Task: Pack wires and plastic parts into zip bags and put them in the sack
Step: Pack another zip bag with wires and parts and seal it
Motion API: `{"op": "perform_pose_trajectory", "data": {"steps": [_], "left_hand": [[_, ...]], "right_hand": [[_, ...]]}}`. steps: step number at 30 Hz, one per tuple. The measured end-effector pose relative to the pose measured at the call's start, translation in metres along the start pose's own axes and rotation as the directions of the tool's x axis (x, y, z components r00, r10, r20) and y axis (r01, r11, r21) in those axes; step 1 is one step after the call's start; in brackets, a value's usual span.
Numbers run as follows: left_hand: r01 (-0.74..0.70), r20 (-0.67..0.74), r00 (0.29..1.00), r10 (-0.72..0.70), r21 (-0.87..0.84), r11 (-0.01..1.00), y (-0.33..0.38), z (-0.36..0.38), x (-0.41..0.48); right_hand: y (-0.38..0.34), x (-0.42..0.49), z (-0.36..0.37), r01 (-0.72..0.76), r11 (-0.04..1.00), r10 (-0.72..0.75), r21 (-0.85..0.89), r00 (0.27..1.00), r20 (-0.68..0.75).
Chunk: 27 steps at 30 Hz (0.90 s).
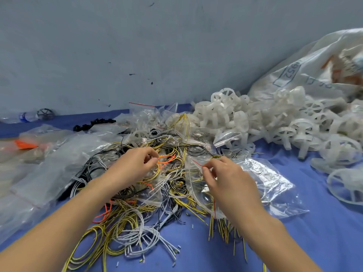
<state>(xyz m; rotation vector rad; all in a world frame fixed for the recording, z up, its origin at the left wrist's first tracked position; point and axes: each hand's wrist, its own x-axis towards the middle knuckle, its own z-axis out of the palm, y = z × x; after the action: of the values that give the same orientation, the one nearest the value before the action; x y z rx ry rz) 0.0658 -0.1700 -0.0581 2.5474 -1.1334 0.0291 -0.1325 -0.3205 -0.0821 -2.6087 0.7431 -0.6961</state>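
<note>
A tangled heap of yellow, grey, black and orange wires (137, 218) lies on the blue cloth in front of me. My left hand (133, 165) pinches an orange wire (167, 159) at the top of the heap. My right hand (227, 183) pinches the red-striped rim of a clear zip bag (271, 185) that lies over the wires. White plastic wheel parts (275, 120) are piled at the right. The white sack (314, 69) leans against the wall behind them.
Several empty clear zip bags (49, 163) lie spread at the left, and more (145, 116) sit behind the wires. A bag with orange pieces (23, 145) is at the far left. Black plastic parts (94, 123) lie near the grey wall.
</note>
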Motion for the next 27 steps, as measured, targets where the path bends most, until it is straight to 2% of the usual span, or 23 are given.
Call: {"op": "perform_pose_trajectory", "data": {"steps": [2,5,7,9,12,16,19,23,27], "left_hand": [[-0.024,0.008,1.0,0.024,0.045,0.999,-0.006,0.001,0.001],[0.016,-0.107,0.994,-0.008,0.082,0.996,-0.021,-0.011,-0.001],[0.06,-0.176,0.983,-0.052,0.038,0.998,-0.034,-0.022,-0.009],[0.048,-0.133,0.99,-0.047,0.007,0.999,-0.043,-0.028,-0.02],[-0.035,-0.053,0.998,0.036,0.019,0.999,-0.038,-0.025,-0.036],[-0.097,-0.119,0.988,0.098,0.009,0.995,-0.01,-0.008,-0.026],[-0.12,-0.143,0.98,0.139,0.132,0.984,0.01,0.009,-0.009],[-0.108,-0.099,0.984,0.152,0.353,0.93,0.018,0.027,0.009],[-0.098,-0.153,0.974,0.165,0.37,0.924,0.014,0.032,0.011]], "right_hand": [[0.0,0.0,0.0,0.0,1.0,0.0,0.004,1.0,0.004],[-0.001,-0.001,0.0,0.009,1.0,-0.009,0.006,1.0,0.009],[-0.005,-0.003,0.002,0.03,1.0,-0.03,0.006,0.999,0.015],[-0.011,-0.004,0.004,0.041,0.999,-0.041,-0.002,0.999,0.036],[-0.016,-0.003,0.005,0.033,0.999,-0.033,-0.005,0.998,0.05],[-0.016,-0.003,0.003,0.007,1.0,-0.007,-0.002,1.0,0.028],[-0.015,-0.006,0.003,0.007,1.0,-0.007,0.005,1.0,0.02],[-0.011,-0.004,0.001,0.009,1.0,-0.009,0.009,1.0,0.011],[-0.006,-0.002,0.0,-0.008,1.0,0.008,0.022,1.0,-0.008]]}}
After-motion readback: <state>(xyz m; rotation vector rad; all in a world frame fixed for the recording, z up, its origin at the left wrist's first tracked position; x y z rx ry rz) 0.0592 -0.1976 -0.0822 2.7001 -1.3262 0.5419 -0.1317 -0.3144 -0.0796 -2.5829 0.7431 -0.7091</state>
